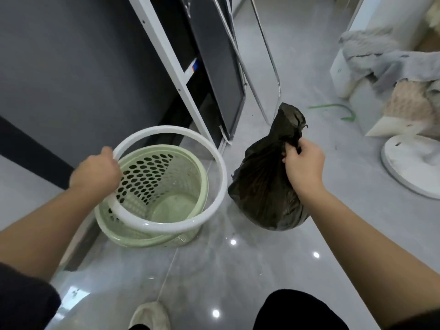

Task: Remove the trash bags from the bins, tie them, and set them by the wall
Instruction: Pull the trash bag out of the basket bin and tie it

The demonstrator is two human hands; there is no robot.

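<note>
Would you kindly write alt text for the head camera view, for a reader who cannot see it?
A person's right hand grips the gathered neck of a full dark plastic trash bag, already out of its bin. The left hand holds a white plastic ring tilted over the empty pale green perforated bin on a glossy grey floor.

White round base (409,167) — perhaps a fan's — near heaped grey cloth (381,55); green strip (333,106) on the floor (238,270).

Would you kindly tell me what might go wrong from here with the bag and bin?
The right hand grips the black bag by its gathered neck; no knot shows, so it may slip open. The left hand holds the white ring by one edge over the green bin; it could drop.
</note>
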